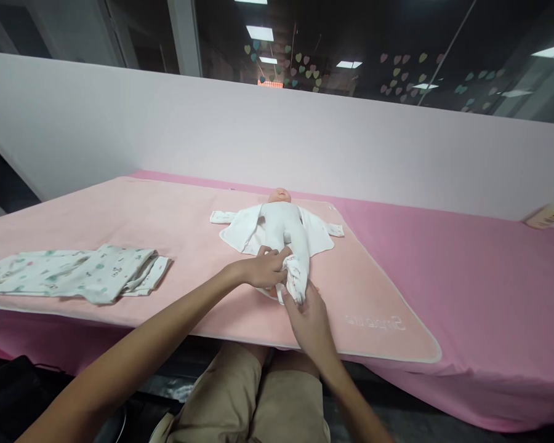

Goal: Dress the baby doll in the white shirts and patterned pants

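Note:
A baby doll [281,195] lies on its back, head away from me, its torso and legs white. Beneath it spreads an open white baby jacket [322,232] with both sleeves stretched sideways. A white printed baby garment [296,278] is bunched around the lower end of the doll's leg on the right. My left hand [268,267] pinches this garment from the left with bent fingers. From below, my right hand [308,317] grips its lower end, thumb on the near side. The doll's foot there is hidden by cloth and fingers.
A light pink mat [373,295] lies over a darker pink table cover [489,295]. Folded printed baby clothes [96,271] rest at left. A bottle [547,215] lies at far right by the white wall [351,147]. My knees are below the table's front edge.

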Motion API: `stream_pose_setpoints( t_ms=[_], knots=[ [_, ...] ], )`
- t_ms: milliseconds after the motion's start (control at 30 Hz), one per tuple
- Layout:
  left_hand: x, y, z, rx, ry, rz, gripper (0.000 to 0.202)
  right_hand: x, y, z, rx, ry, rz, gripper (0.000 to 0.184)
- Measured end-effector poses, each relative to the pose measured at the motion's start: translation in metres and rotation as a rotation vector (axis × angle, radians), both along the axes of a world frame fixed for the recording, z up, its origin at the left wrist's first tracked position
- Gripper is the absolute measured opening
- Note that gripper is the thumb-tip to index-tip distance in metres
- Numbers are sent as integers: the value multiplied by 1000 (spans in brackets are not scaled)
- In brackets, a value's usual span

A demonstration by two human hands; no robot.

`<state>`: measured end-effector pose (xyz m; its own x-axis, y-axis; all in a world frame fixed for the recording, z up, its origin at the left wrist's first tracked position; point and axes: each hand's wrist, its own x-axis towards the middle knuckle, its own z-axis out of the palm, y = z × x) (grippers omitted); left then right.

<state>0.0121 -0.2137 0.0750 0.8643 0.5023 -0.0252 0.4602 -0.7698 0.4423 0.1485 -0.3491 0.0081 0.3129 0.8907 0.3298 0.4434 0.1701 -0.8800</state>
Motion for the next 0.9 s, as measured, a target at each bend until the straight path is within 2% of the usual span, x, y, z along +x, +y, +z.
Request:
stream_pose_setpoints(
  t_ms=[100, 200, 300, 433, 500, 600, 700, 800, 900],
  knots=[
    [9, -6, -1, 123, 70, -32, 27, -11, -11, -12, -76, -53, -233, 38],
    [22, -13, -5, 305, 158, 22, 33, -7, -13, -17, -104, -208, -442, 22],
    [37, -21, -7, 450, 259, 71, 31, 0, -11, -18, -66, -287, -541, 15],
    [54, -25, -2, 472, 389, 57, 20, 13, -3, -17, -50, -220, -515, 19],
    [58, -23, 1, 454, 410, 41, 21, 21, 2, -18, -17, -174, -499, 23],
    [60, -16, 1, 392, 376, 38, 27, 32, 9, -21, -29, 49, -391, 35],
    [56, -9, -1, 254, 268, 62, 38, 36, 13, -23, -67, 245, -286, 42],
    [49, -6, -5, 142, 173, 114, 40, 34, 11, -22, -88, 224, -282, 38],
    [44, -7, -8, 147, 151, 147, 25, 29, 6, -20, -77, 83, -326, 32]
  ],
)
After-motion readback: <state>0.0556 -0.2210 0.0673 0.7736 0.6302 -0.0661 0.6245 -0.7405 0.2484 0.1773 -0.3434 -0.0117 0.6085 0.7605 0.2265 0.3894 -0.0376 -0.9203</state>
